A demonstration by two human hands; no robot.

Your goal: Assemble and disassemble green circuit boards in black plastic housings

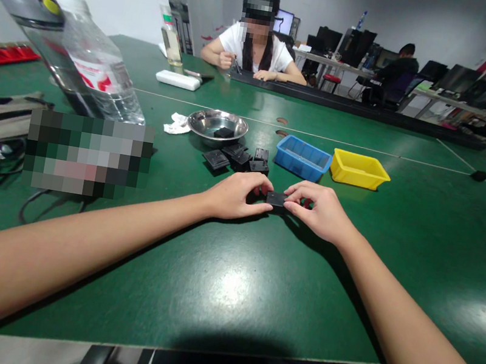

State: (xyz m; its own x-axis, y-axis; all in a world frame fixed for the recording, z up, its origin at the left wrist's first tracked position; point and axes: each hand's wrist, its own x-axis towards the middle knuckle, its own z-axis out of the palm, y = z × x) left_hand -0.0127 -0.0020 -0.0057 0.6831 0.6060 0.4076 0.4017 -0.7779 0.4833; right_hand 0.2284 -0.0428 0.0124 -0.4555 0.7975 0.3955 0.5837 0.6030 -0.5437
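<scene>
Both my hands meet over a small black plastic part (276, 199) lying on the green table (228, 278). My left hand (237, 194) pinches its left end with curled fingers. My right hand (318, 210) grips its right end, fingers bent around it. Just beyond lie several more black parts (238, 158) in a loose cluster. A steel bowl (218, 124) behind them holds one black piece.
A blue tray (303, 157) and a yellow tray (358, 169) sit to the right of the bowl. A water bottle (74, 51), cables and glasses crowd the left side. A person sits across the table working; another sits at desks further back.
</scene>
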